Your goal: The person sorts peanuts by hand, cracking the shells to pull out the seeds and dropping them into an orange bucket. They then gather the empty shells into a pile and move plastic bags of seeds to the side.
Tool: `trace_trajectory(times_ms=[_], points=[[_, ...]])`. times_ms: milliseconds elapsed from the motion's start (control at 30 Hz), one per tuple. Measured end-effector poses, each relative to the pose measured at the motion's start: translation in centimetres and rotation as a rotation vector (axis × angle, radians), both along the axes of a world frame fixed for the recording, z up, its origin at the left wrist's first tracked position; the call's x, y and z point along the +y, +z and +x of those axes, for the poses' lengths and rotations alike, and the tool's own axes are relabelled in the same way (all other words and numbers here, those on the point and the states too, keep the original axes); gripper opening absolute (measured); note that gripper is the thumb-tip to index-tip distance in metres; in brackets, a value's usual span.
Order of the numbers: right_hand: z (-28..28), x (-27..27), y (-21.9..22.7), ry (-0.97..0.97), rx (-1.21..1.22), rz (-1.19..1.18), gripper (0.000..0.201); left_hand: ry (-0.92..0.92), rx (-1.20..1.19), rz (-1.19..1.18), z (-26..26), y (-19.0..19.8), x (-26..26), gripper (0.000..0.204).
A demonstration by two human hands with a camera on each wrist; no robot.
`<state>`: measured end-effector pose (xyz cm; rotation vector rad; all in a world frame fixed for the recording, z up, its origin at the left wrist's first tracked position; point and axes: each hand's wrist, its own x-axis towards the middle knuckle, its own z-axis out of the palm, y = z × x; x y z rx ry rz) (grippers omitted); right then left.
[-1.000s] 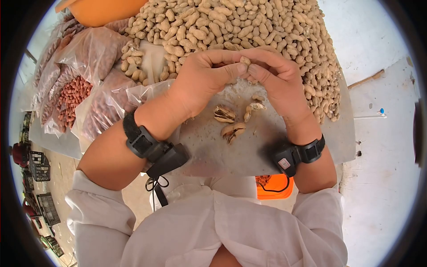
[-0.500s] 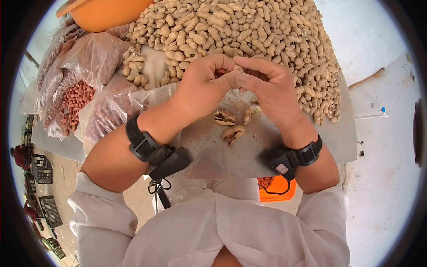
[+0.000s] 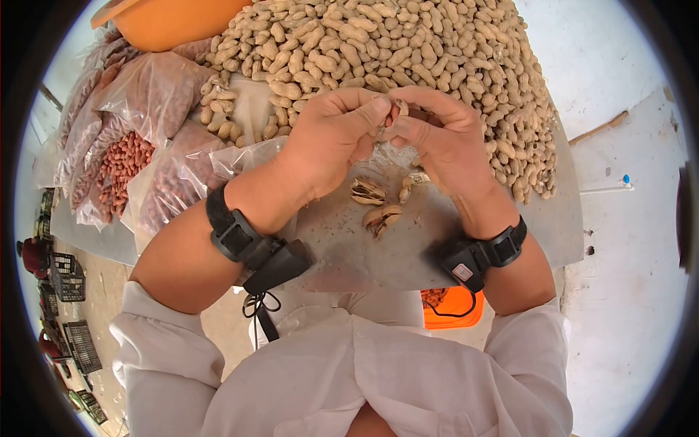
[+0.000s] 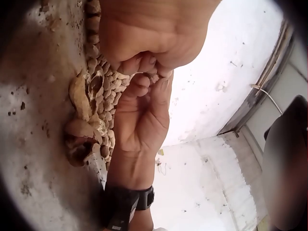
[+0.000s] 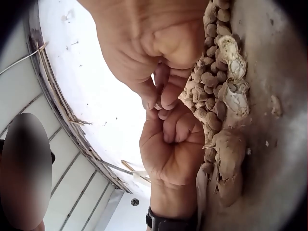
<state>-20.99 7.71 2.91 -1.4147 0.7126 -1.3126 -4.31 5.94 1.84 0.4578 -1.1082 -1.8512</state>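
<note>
Head view first: the left hand (image 3: 320,142) and right hand (image 3: 453,149) are both pinching one peanut (image 3: 397,113) between bent fingers, over the middle of the table (image 3: 342,255). A big heap of unshelled peanuts (image 3: 408,47) is covering the far edge and spilling down the right side, way too many to count. At least three cracked shells (image 3: 368,191) are lying between the hands and the near edge. See-through bags (image 3: 164,87), two at minimum, are crowding the left edge, stuffed with red kernels (image 3: 125,175). One orange basin (image 3: 175,25) is sitting at the far left corner; can't see inside. One orange tub (image 3: 462,318) is holding reddish bits below the near edge, and at least three black crates (image 3: 81,346) are standing on the floor.

Left wrist: fingertips are meeting, mostly hiding the peanut.

Right wrist: two pale shell pieces and one browner one are lying beside the heap.
</note>
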Motion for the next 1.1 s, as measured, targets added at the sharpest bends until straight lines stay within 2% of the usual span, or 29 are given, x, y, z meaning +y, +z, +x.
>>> trace_trajectory(times_ms=[100, 300, 400, 600, 700, 767, 867, 967, 1067, 1100], points=[[0.0, 0.0, 0.1, -0.012, -0.004, -0.022, 0.027, -0.008, 0.049, 0.033, 0.0, 0.1, -0.1, 0.02], [-0.1, -0.1, 0.3, -0.151, 0.292, -0.391, 0.027, -0.033, 0.066, 0.218, -0.2, 0.2, -0.1, 0.021], [0.0, 0.5, 1.3, -0.201, 0.542, -0.55, 0.027, -0.036, 0.08, 0.307, -0.2, 0.3, -0.1, 0.018], [0.3, 0.2, 1.2, -0.213, 0.686, -0.804, 0.03, -0.053, 0.115, 0.514, -0.4, -0.1, -0.2, 0.012], [0.3, 0.3, 1.3, -0.224, 0.717, -0.772, 0.03, -0.082, 0.103, 0.514, -0.3, -0.2, -0.3, 0.011], [0.0, 0.3, 1.5, -0.235, 0.675, -0.639, 0.029, -0.065, 0.047, 0.475, -0.3, 0.2, -0.1, 0.011], [-0.2, 0.3, 1.2, -0.274, 0.649, -0.563, 0.028, -0.099, 0.029, 0.381, -0.2, -0.1, -0.3, 0.012], [-0.3, 0.1, 0.8, -0.251, 0.617, -0.545, 0.027, -0.061, -0.109, 0.205, 0.0, 0.0, 0.0, 0.016], [-0.6, 0.3, 0.8, -0.244, 0.603, -0.484, 0.027, -0.178, -0.147, 0.098, 0.8, 0.4, -0.4, 0.013], [-0.8, 0.4, 0.9, -0.25, 0.604, -0.457, 0.027, -0.163, -0.19, 0.09, 0.8, 0.5, -0.3, 0.013]])
